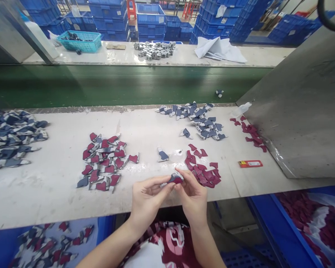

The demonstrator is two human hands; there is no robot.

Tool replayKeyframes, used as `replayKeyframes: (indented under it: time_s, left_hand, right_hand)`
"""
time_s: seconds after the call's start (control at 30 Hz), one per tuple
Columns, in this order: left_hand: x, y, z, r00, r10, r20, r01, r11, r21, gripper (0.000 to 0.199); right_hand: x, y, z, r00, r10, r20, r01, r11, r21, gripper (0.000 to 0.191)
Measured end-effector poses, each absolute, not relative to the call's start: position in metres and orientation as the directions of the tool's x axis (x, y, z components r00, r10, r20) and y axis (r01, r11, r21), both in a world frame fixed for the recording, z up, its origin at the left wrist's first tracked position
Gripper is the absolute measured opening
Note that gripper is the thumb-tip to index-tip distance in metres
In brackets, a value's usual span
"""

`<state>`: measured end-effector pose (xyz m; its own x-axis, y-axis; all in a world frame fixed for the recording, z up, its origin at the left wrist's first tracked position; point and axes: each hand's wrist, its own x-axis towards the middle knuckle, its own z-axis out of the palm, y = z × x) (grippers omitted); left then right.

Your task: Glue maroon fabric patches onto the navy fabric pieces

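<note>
Both my left hand (152,191) and my right hand (191,190) pinch one small grey, dark-blue and maroon plastic part (176,178) between them, above the table's front edge. Thumbs and fingertips of the two hands almost meet on it. Just beyond the hands lies a single grey and dark-blue part (163,155). A heap of loose maroon pieces (205,169) is beside my right hand. To the left is a pile of parts with maroon faces (104,160), and further back a pile of grey and dark-blue parts (201,119).
A green conveyor belt (114,85) runs behind the white table (58,149). A red packet (250,163) and a clear bottle (241,109) lie at the right, near a metal panel (304,96). Blue bins (289,230) sit below the table's edge. More dark-blue parts (13,134) are heaped far left.
</note>
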<state>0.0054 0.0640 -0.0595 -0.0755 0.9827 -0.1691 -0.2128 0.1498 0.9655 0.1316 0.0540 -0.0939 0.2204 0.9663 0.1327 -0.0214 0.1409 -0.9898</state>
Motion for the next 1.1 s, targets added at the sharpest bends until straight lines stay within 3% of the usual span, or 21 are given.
replayKeyframes:
  time_s: [0.3,0.43,0.53,0.63,0.73,0.8,0.97,1.1]
  left_hand:
    - [-0.019,0.067,-0.064,0.031,0.999,-0.043,-0.082,0.045,0.996,0.019]
    - [-0.038,0.074,-0.065,0.06,0.998,-0.027,0.007,0.027,1.0,0.019]
    - [-0.054,0.079,-0.067,0.077,0.991,-0.109,0.079,0.103,0.992,0.025]
    - [-0.071,0.085,-0.069,0.044,0.994,-0.098,0.259,0.083,0.962,0.029]
    - [-0.092,0.094,-0.074,0.009,0.999,0.051,0.576,-0.047,0.816,0.03]
    - [-0.107,0.102,-0.08,0.045,0.985,0.168,0.728,-0.148,0.669,0.031]
    - [-0.131,0.126,-0.089,0.197,0.907,0.373,0.891,-0.324,0.319,0.029]
    - [-0.12,0.148,-0.078,0.318,0.878,0.357,0.889,-0.407,0.211,0.036]
  right_hand:
    - [0.109,0.061,-0.096,0.301,0.953,0.016,-0.216,0.084,-0.973,0.021]
    - [0.105,0.066,-0.103,0.186,0.977,-0.102,-0.292,-0.045,-0.955,0.025]
    - [0.107,0.066,-0.104,0.119,0.99,-0.077,-0.196,-0.053,-0.979,0.029]
    - [0.111,0.062,-0.104,0.181,0.972,0.151,0.045,0.145,-0.988,0.025]
    - [0.119,0.063,-0.106,0.289,0.826,0.484,0.409,0.35,-0.843,0.027]
    - [0.126,0.068,-0.111,0.305,0.755,0.58,0.607,0.315,-0.73,0.024]
    - [0.133,0.085,-0.13,0.117,0.872,0.475,0.767,0.225,-0.601,0.026]
    - [0.131,0.091,-0.137,0.077,0.849,0.522,0.785,0.271,-0.557,0.032]
